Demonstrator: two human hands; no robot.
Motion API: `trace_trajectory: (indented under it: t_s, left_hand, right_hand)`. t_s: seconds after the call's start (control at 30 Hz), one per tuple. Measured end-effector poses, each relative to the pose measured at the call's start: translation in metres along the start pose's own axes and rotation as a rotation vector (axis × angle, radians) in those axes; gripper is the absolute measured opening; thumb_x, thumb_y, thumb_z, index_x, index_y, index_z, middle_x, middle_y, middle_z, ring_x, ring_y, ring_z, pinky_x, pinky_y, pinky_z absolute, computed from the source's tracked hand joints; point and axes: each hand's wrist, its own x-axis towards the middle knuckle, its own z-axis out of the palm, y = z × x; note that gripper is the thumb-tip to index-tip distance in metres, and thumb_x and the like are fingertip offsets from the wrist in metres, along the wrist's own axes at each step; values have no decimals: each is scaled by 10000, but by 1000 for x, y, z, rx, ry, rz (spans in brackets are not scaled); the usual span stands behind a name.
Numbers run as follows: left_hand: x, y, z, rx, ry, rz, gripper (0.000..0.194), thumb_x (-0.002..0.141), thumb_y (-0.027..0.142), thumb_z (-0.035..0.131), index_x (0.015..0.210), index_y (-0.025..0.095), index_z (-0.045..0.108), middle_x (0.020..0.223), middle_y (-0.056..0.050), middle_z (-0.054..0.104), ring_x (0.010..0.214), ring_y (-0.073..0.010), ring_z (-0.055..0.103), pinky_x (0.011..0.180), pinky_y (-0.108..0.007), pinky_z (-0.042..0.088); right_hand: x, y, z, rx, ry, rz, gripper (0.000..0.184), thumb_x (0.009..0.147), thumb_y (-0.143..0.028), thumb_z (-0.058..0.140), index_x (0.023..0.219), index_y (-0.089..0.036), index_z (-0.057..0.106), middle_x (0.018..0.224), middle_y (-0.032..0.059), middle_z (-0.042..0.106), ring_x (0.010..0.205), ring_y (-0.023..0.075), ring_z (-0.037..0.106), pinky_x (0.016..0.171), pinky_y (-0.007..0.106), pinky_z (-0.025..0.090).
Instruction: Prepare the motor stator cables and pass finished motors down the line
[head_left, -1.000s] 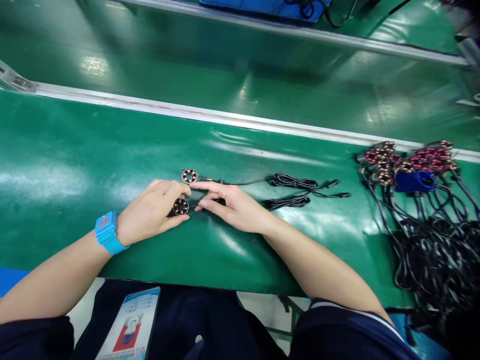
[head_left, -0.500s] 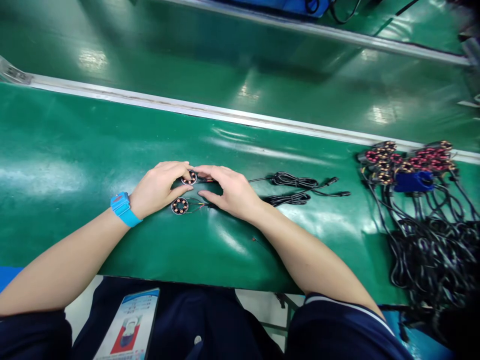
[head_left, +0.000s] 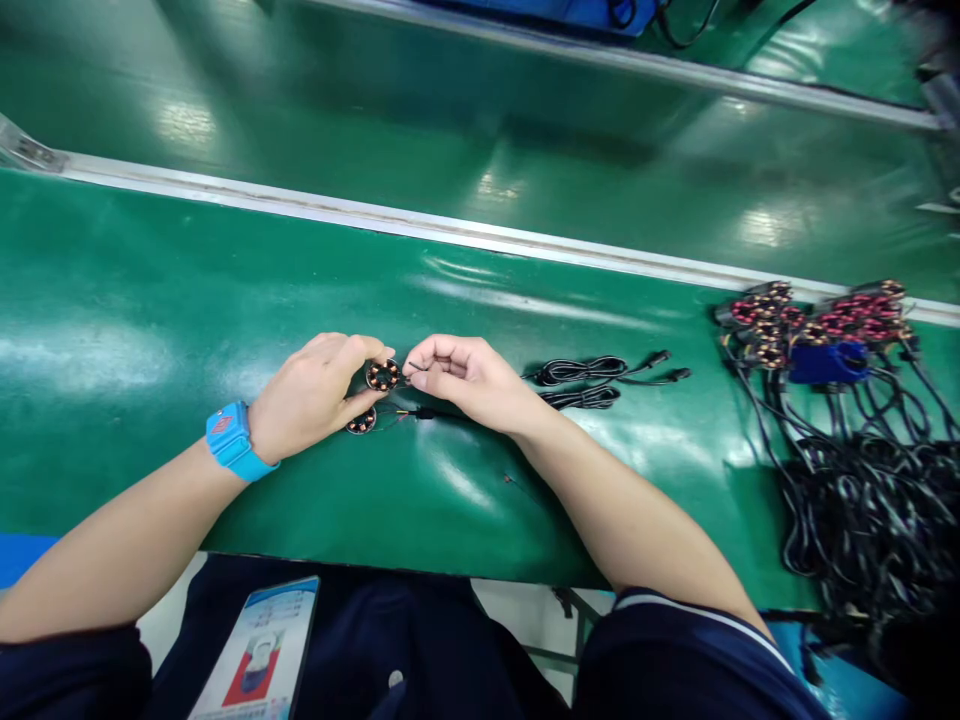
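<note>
My left hand (head_left: 311,395), with a blue wristband (head_left: 231,441) on its wrist, pinches a small round coil ring (head_left: 383,375) between thumb and fingers, lifted just off the green belt (head_left: 150,330). My right hand (head_left: 469,378) is closed in a pinch on the thin wires coming out of that ring. A second coil ring (head_left: 361,422) lies flat on the belt just below my left fingers, partly hidden by them, with its wire running right. Two bundled black cables (head_left: 589,380) lie right of my right hand.
A large pile of coil rings with black cables (head_left: 840,400) and a blue part (head_left: 825,362) sits at the right. A metal rail (head_left: 480,240) borders the belt's far side. A card (head_left: 259,655) rests on my lap below the near edge.
My left hand picked the upper coil ring up off the belt. My right hand went from lying flat over the wires to pinching them. The cables were drawn slightly left.
</note>
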Motion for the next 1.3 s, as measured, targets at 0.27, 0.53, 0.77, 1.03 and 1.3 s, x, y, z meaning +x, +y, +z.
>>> trace_trajectory:
  t_s: [0.27,0.53,0.77,1.03,1.3]
  left_hand:
    - [1,2,-8,20,-25,33,181,995,345,596,1070,184,563,1109,-63,699,1009,-227,665,885,-357,496]
    - [-6,-23,-17,-88,-262,-5,230,1021,421,538,1018,207,623,1220,-54,660,1133,-224,623,939,-366,459]
    - [-11,-13,-40,-20,-274,122,240,953,518,625,945,301,726,1300,-25,607,1245,-302,498,985,-448,357]
    - [-14,-10,-34,74,-322,166,210,1024,424,545,1036,318,725,1235,14,693,1395,-338,430,1041,-494,253]
    - [-13,-12,-37,104,-292,141,217,1026,410,552,1090,301,728,1202,24,723,1380,-311,475,1076,-475,254]
  right_hand:
    - [2,0,-2,29,-23,-38,244,927,-353,575,1086,-174,625,824,15,726,729,134,627,692,260,464]
    - [-8,-8,-7,-478,10,-223,444,934,-299,628,1360,-243,516,1243,63,679,1183,233,607,1075,445,412]
    - [-27,-27,-16,-952,-16,-302,181,809,-352,843,907,-245,735,1393,76,570,1348,308,458,1125,536,305]
    - [-28,-14,-7,-1186,8,-376,103,830,-285,820,903,-237,764,1406,93,576,1345,317,476,1091,529,330]
    - [-29,-17,-5,-1278,96,-424,112,821,-268,832,844,-212,737,1259,64,681,1251,307,556,1045,499,350]
